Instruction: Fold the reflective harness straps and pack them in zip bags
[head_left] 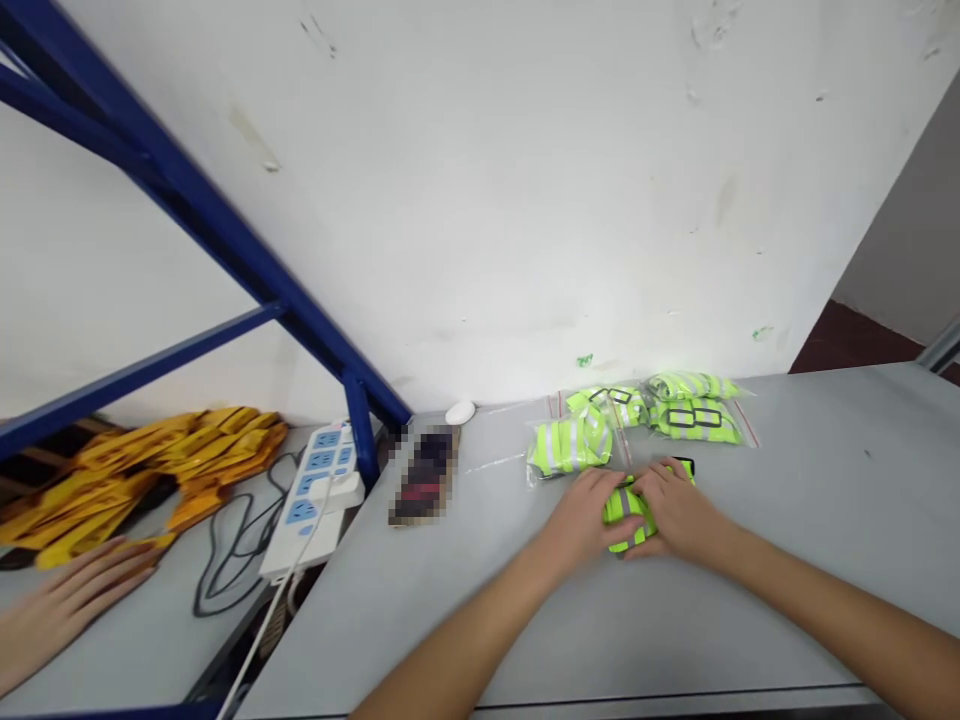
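Observation:
A folded neon-yellow cloth bundle (624, 507) with grey bands and dark edging lies on the grey table, partly covered by both hands. My left hand (583, 515) grips its left side, fingers curled over the top edge and thumb along the front. From the right, my right hand (675, 515) holds the same bundle, with fingers bent on top and the thumb at the lower edge. Just behind are clear bags with similar neon cloth: one bag (571, 445) at the left, another (611, 402) in the middle, and a bag with black buckles (694, 420) at the right.
A pixelated flat item (426, 478) and a white oval object (460, 412) lie left on the table (525, 620). Beyond a blue metal frame (217, 225) are a power strip (315, 500), cables, yellow-orange cloth (180, 455) and another person's hand (82, 600). A white wall stands behind.

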